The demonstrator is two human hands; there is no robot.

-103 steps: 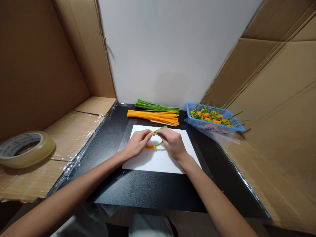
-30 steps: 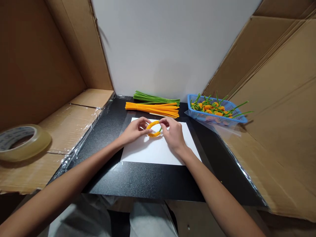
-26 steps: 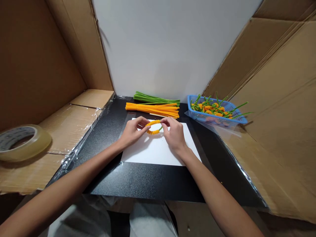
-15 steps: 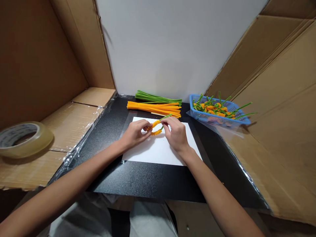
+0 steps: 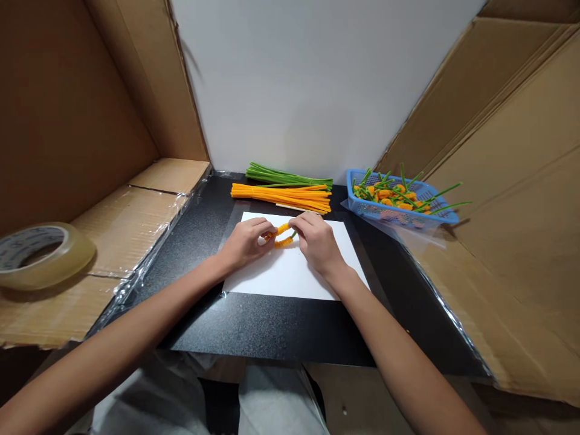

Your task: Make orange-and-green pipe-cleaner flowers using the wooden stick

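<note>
Between my two hands, just over the white sheet (image 5: 281, 275), is a curved orange pipe cleaner piece (image 5: 283, 242) with a green end. It bends into a loop that opens to the right. My left hand (image 5: 249, 243) pinches its left side between thumb and fingers. At the upper right end, the fingers of my right hand (image 5: 317, 241) are closed on the piece, covering most of the green stem there. A short green tip shows by the right thumb on the lower strand.
Behind the sheet lie a bundle of orange pipe cleaners (image 5: 281, 194) and a bundle of green pipe cleaners (image 5: 285, 176). A blue basket (image 5: 389, 211) at the right back holds several orange and green pieces. A tape roll (image 5: 75, 257) rests on cardboard at left.
My right hand's fingers have closed over the upper green stem, which stuck out beyond them before. My left hand keeps its pinch. The whole view has shifted slightly.
</note>
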